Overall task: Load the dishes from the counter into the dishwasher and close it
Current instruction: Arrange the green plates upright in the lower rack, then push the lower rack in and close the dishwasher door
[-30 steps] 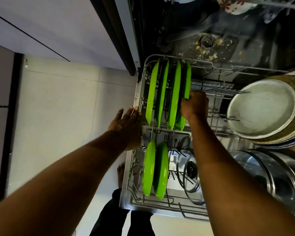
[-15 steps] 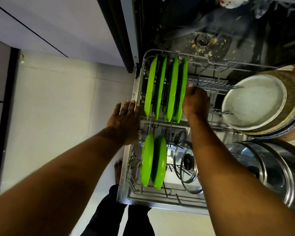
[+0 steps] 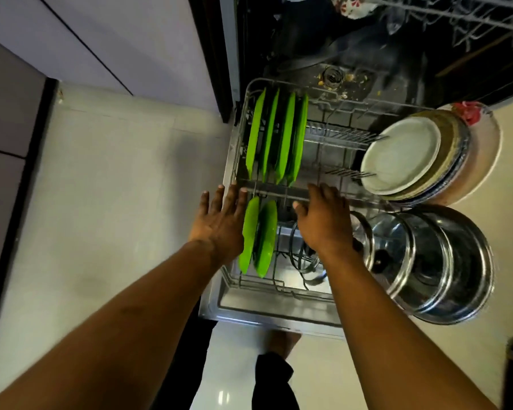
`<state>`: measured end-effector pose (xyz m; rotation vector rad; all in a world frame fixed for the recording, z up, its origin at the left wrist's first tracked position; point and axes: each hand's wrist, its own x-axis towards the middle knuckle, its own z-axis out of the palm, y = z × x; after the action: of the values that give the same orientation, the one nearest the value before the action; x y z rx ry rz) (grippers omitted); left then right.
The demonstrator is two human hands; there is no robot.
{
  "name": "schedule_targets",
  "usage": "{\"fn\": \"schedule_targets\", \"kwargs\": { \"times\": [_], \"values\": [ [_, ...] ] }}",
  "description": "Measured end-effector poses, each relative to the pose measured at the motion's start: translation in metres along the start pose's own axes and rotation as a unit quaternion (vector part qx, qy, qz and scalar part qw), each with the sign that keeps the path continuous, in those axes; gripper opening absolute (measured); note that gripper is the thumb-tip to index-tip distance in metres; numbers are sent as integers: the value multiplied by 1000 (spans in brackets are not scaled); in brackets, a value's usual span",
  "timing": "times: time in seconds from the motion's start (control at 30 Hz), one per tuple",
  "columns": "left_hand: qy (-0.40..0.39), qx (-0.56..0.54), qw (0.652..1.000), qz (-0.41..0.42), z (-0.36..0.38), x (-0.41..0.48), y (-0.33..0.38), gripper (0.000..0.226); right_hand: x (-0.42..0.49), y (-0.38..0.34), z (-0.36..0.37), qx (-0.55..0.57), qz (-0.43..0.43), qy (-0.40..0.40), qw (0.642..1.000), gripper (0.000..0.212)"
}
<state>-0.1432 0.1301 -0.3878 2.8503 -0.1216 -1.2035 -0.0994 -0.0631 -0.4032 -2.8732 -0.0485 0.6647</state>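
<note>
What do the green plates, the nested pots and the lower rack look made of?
Green plates: probably plastic or melamine, with uniform bright colour and a soft sheen.
Nested pots: stainless steel by the look, with mirror-like reflections.
Lower rack: thin grey metal wire, possibly coated.

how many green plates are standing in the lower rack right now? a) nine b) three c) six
c: four green plates stand in the far row of the lower rack and two more in the near row.
</note>
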Motion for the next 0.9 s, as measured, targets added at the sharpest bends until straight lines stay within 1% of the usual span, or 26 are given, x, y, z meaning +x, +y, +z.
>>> {"fn": "schedule_targets", "kwargs": {
  "times": [0.07, 0.17, 0.3, 0.4, 0.47, 0.57, 0.73, 0.8, 0.9],
  "values": [
    [18, -2, 1000, -12, 9, -16, 10, 83, -21, 7, 1, -19, -9, -13, 1000, 51],
    [31, -11, 999, -31, 24, -42, 29, 90, -54, 21, -2, -30, -36, -9, 999, 53],
    [62, -23, 997, -46, 49, -83, 63, 80, -100, 45, -7, -40, -63, -19, 997, 55],
    [85, -22, 995, -39, 74, -105, 92, 76, -134, 65, -3, -30, -69, -19, 997, 53],
    [90, -18, 995, -26, 90, -116, 106, 75, -156, 78, 4, -24, -64, -16, 998, 51],
    [84, -10, 996, -10, 118, -127, 121, 75, -186, 96, 20, -22, -47, -18, 999, 53],
    [106, 5, 994, 7, 158, -121, 135, 74, -220, 124, 57, -23, -4, 35, 999, 48],
    [112, 6, 994, 2, 175, -115, 140, 74, -228, 139, 78, -22, 12, 46, 999, 53],
    [118, 11, 993, -15, 203, -97, 141, 75, -224, 158, 114, -25, 13, 35, 999, 67]
  ]
}}
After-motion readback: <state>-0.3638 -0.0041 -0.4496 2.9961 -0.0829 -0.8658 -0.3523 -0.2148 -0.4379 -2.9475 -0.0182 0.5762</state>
